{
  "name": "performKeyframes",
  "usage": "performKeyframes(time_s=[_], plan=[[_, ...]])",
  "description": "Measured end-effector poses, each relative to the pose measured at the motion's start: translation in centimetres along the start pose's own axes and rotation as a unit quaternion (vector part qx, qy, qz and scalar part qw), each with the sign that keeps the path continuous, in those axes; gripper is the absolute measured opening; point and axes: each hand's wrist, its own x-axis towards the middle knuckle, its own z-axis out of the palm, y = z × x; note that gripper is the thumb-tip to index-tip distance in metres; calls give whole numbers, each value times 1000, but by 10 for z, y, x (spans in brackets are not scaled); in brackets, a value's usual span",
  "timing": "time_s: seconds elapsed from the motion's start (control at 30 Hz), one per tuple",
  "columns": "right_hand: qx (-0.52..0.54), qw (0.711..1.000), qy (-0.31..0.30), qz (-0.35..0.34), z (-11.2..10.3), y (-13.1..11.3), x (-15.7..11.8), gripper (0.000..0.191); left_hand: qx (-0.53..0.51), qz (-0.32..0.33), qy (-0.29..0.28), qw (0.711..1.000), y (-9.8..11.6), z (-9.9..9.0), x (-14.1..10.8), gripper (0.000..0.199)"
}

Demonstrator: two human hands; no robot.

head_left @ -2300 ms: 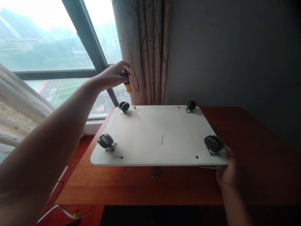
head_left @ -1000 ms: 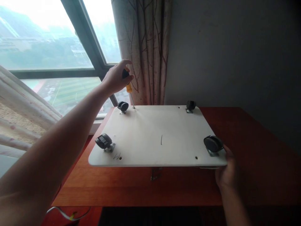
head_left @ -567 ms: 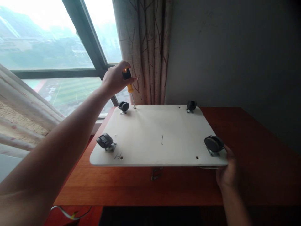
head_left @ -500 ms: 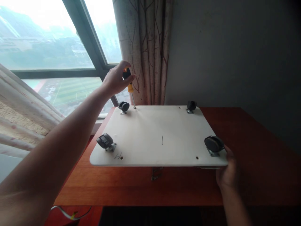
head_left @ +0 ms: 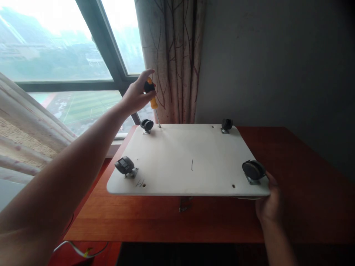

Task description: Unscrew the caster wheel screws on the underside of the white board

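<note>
A white board point(head_left: 177, 155) lies raised above a reddish wooden table, with black casters on metal plates at its corners. My left hand point(head_left: 140, 90) holds a yellow and black screwdriver point(head_left: 153, 99) by its handle. The tip stands in a hole at the board's far edge, just right of the far left caster point(head_left: 146, 125). My right hand point(head_left: 270, 201) grips the board's near right corner beside the near right caster point(head_left: 253, 170); part of its fingers is hidden by the board. Other holes show near the board's edges.
The wooden table point(head_left: 299, 177) extends right of the board to a grey wall. Behind stand a patterned curtain point(head_left: 180, 66) and a window point(head_left: 69, 87). At the lower left a white cable point(head_left: 74, 248) hangs below the table edge. A small metal part point(head_left: 181, 205) shows under the board.
The fingers of my left hand have shifted on the screwdriver handle, with the index finger lifted and stretched out above it. My right hand keeps its hold on the corner.
</note>
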Motion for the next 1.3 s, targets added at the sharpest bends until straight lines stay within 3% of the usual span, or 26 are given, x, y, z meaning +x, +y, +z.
performKeyframes(time_s=[0.07,0.23,0.3,0.47,0.53,0.77,1.0,1.07,1.23,1.3], plan=[[2,1000,5,4,0,-1,-1,42,-12,-6,-12,1000,-2,0,2,70],[2,1000,0,4,1,-2,-2,42,125,-42,62,989,1,-4,4,59],[2,1000,-3,2,1,-2,-2,43,151,-49,65,985,3,-5,3,58],[3,1000,-3,0,0,0,0,44,35,-26,5,999,-2,-2,2,73],[5,1000,0,1,-1,2,1,44,13,-29,20,999,-7,1,2,74],[-2,1000,3,-2,-2,2,1,43,96,-56,85,990,-9,2,1,69],[-10,1000,-2,-5,1,-2,-1,44,-106,-8,-9,994,-16,3,6,71],[-11,1000,-4,-6,2,-3,-2,43,-82,5,-5,997,-13,2,6,66],[-10,1000,-7,-4,1,-2,-2,43,94,-9,48,994,3,-1,3,51],[-9,1000,-4,-5,0,-1,-2,43,103,-15,50,993,5,0,3,48]])
